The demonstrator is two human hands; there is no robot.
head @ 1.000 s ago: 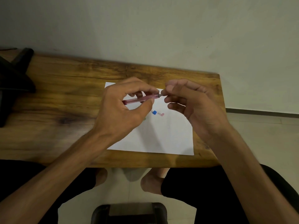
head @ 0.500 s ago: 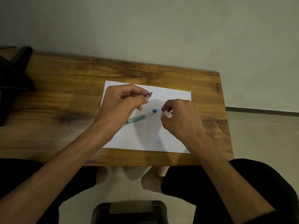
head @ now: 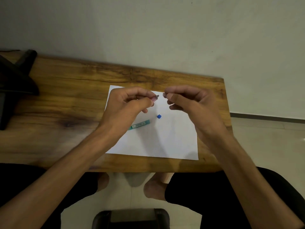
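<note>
My left hand [head: 130, 104] grips a pink translucent pen barrel [head: 155, 97]; only its tip with a small grey end pokes out past my fingers. My right hand [head: 189, 103] pinches a small pinkish piece [head: 164, 95] just to the right of that tip, with a narrow gap between the two. Both hands hover above a white sheet of paper [head: 165, 139]. On the sheet lie a small blue cap [head: 159, 116] and a teal tube [head: 140, 124], partly hidden under my left wrist.
The paper lies on a wooden table [head: 66, 104] against a pale wall. A black stand [head: 14, 80] occupies the table's far left. The right table edge is close to my right hand. My knees and a dark stool [head: 132, 219] show below.
My right hand went down to the paper, picked up the small pinkish piece beside the blue cap, and rose to the pen tip. The left hand kept hold of the barrel.
</note>
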